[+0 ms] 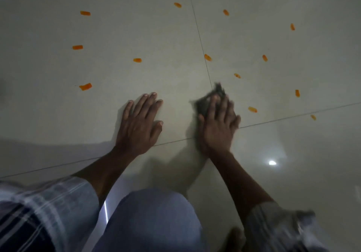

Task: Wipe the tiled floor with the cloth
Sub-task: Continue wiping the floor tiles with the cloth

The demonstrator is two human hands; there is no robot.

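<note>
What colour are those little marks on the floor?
Orange marks, clearest in the head view.

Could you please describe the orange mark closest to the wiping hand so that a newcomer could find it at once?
Find the right hand pressing the dark cloth on the tiled floor. Just to its right lies an orange mark, above the grout line; no other mark sits as near that hand.

The left hand [139, 120] lies flat, palm down, fingers straight and slightly spread. The right hand [218, 125] (blurred) presses down with fingers extended, forearm reaching forward.
</note>
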